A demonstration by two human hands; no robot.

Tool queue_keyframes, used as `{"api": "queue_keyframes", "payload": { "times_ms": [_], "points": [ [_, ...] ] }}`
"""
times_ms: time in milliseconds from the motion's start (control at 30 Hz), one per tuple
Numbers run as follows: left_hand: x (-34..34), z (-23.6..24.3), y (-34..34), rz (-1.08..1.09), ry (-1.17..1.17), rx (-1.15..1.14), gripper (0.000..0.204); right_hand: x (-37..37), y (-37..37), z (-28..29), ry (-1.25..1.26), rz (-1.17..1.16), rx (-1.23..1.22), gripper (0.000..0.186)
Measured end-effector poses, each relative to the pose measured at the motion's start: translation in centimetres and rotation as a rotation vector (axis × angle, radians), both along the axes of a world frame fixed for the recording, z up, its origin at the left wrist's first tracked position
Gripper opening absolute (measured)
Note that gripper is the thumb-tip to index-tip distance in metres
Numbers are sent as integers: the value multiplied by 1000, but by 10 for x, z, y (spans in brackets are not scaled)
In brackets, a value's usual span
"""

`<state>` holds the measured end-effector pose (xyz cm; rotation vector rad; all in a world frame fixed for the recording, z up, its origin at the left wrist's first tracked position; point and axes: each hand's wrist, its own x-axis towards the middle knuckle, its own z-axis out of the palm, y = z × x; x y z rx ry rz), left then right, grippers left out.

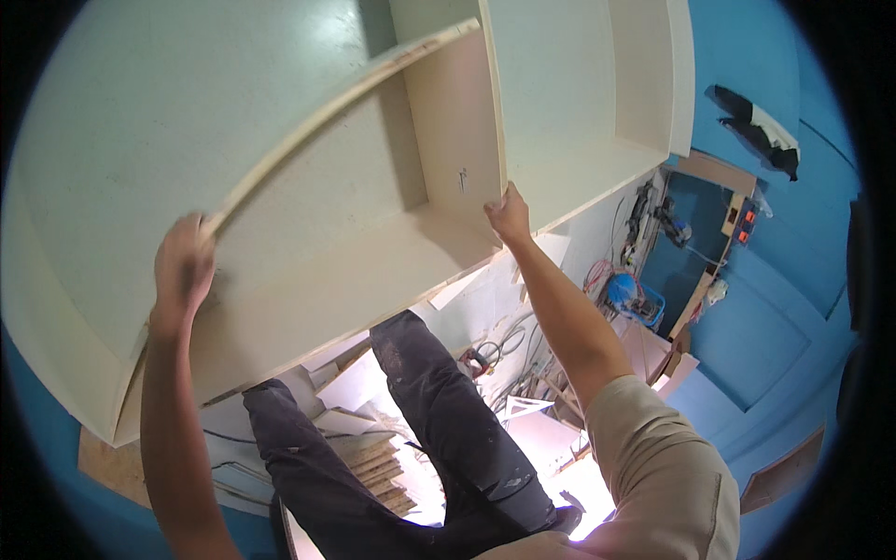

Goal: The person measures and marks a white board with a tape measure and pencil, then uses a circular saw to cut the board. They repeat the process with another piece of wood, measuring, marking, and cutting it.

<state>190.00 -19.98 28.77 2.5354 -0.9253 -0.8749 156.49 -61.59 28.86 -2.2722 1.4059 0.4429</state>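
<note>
One board slants across the cabinet, left hand curled round its left end, right hand closed on the divider. Fitting seems in hand; the next move likely calls for squaring board to divider

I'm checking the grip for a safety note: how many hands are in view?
2. The left hand is at the near end of the slanted board; the right hand is on the upright divider's front edge. No others show.
</note>
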Motion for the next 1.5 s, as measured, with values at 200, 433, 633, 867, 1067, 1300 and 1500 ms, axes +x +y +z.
{"api": "queue_keyframes", "payload": {
  "times_ms": [200, 433, 633, 867, 1067, 1300, 1500],
  "points": [
    [2, 0, -160, -9, 47, 64, 29, 3, 1, -3, -98, -73, 63, 27],
    [-46, -9, -166, -18, -10, 34, 33, -12, -22, -3, -71, 22, 1, 28],
    [-114, -40, -137, -85, 158, -409, 38, -18, -63, 4, -108, 13, 69, 26],
    [-158, -16, -148, -207, 218, 23, 45, -47, -128, 48, -198, -309, 898, 40],
    [-196, -38, -120, -194, 105, -264, 45, 43, -118, 97, -468, 110, 522, 31],
    [-232, -15, -145, -263, 186, -28, 23, 81, -36, 6, 280, 584, 532, 38],
    [-199, 22, -144, -427, 567, 233, 30, 22, -27, -62, 327, 829, 483, 43]
  ]
}}
